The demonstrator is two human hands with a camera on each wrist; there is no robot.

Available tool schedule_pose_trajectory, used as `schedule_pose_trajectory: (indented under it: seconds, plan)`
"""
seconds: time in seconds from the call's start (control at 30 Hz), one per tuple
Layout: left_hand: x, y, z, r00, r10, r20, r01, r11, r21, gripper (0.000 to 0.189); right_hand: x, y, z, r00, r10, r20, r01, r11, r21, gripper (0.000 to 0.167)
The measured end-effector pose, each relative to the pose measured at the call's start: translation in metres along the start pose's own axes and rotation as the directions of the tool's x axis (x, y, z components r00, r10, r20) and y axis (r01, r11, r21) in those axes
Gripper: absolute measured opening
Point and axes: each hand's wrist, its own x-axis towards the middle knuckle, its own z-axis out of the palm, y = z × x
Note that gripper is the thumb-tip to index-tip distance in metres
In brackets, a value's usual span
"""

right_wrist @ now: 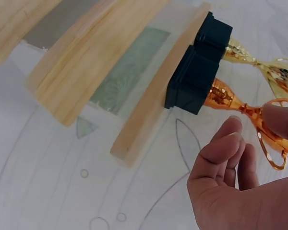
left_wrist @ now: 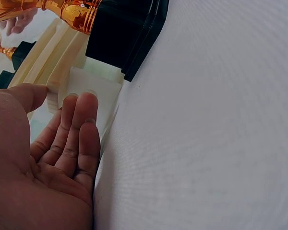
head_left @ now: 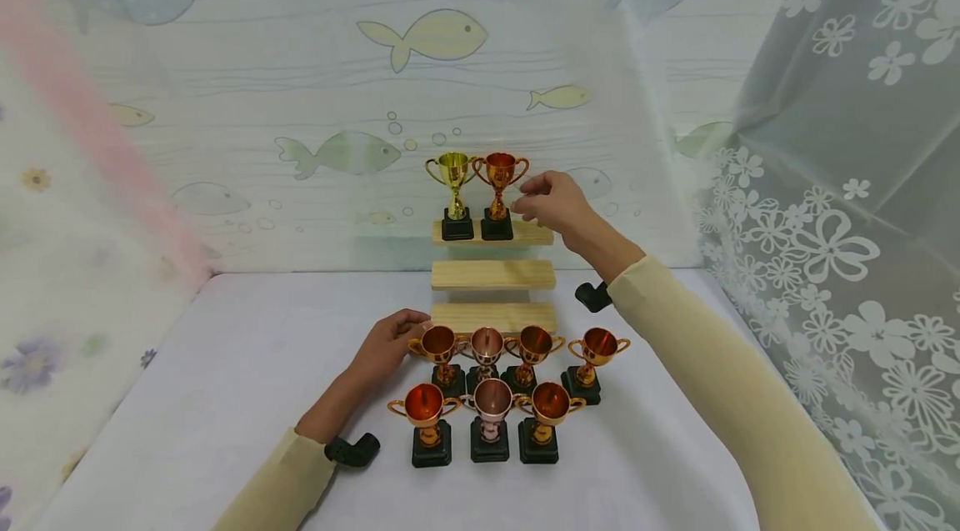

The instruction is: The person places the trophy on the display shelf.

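Observation:
On the top plank (head_left: 532, 233) of a small wooden tiered stand, a gold trophy cup (head_left: 453, 171) and an orange trophy cup (head_left: 501, 171) stand upright side by side. My right hand (head_left: 558, 202) is just right of the orange cup. In the right wrist view, the thumb (right_wrist: 281, 122) overlaps that cup's bowl, and a gap separates thumb from loosely bent fingers. Low at the stand's left, my left hand (head_left: 384, 348) has its thumb (left_wrist: 36, 96) at a plank's end, its fingers extended alongside. A nearby trophy's black base (left_wrist: 125, 33) is above that hand in its wrist view.
Several trophies stand in two rows before the stand, including an orange one (head_left: 424, 406), a pale pink one (head_left: 492, 402) and a copper one at right (head_left: 600, 345). The middle plank (head_left: 491, 273) and bottom plank (head_left: 491, 316) carry nothing. A fish-print curtain (head_left: 225, 97) hangs behind.

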Motion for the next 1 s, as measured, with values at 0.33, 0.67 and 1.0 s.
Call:
schedule_pose_trajectory:
  seconds: [0.33,0.67,1.0]
  plan:
    - [-0.002,0.000,-0.001,1.000,0.001,0.004,0.000,1.000,-0.006,0.030,-0.022,0.003,-0.019,0.995,-0.014,0.098,0.022,0.997,-0.077,0.049]
    - [-0.001,0.000,-0.002,1.000,0.017,0.010,-0.017,1.000,0.001,0.031,-0.048,0.014,-0.035,0.981,-0.040,0.191,0.077,0.979,-0.187,0.039]
    - [-0.001,-0.001,-0.002,1.000,0.019,0.010,-0.019,1.000,-0.003,0.030,-0.075,0.033,-0.053,0.971,-0.048,0.233,0.097,0.974,-0.203,0.040]
